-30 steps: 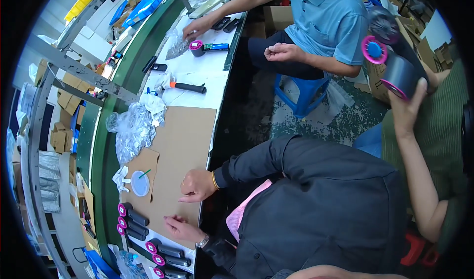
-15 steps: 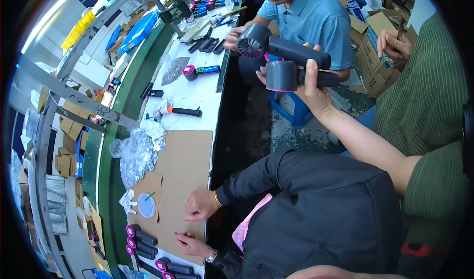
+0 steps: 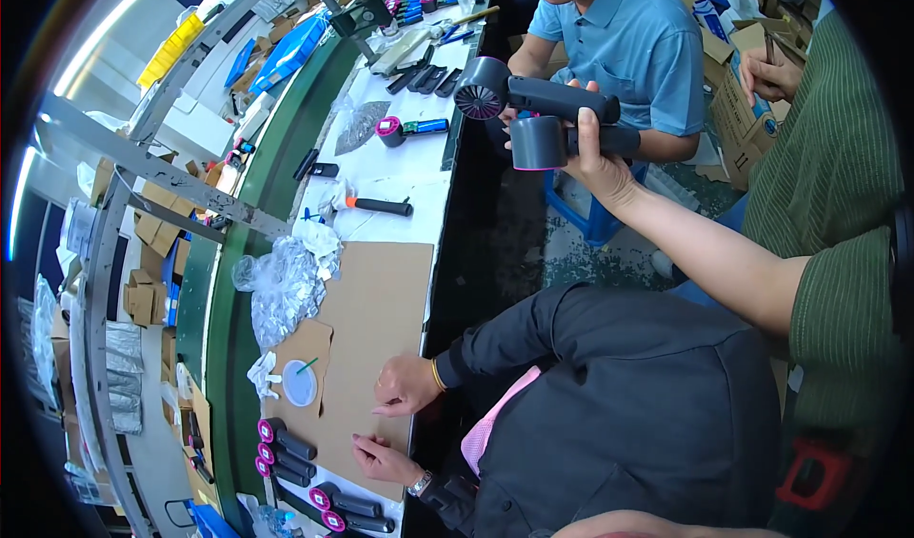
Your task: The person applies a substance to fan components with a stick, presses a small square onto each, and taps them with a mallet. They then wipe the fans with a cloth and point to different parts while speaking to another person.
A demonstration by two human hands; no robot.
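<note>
My left hand (image 3: 386, 459), with a watch at the wrist, rests on a sheet of cardboard (image 3: 376, 295) at the table's near edge. Its fingers are loosely bent and apart, with nothing visible in them. Just beyond, my right hand (image 3: 406, 386) is curled closed over the same sheet, a yellow band at its wrist; no object shows in it. Several dark hair dryers (image 3: 286, 448) with pink ends lie beside my left hand. A lidded cup (image 3: 300, 386) with a green straw stands farther in on the cardboard.
A green-sleeved person's hand (image 3: 600, 162) holds up two dark hair dryers (image 3: 562, 98) to my right. A person in a blue shirt (image 3: 619, 52) sits beyond. Crumpled clear bags (image 3: 286, 286), an orange-and-black handled tool (image 3: 381, 206) and a partly assembled dryer (image 3: 390, 130) lie along the table.
The whole view has shifted, so the table and my hands appear farther right. The blue-shirted person's hand has moved back from the table edge. My hands keep their pose.
</note>
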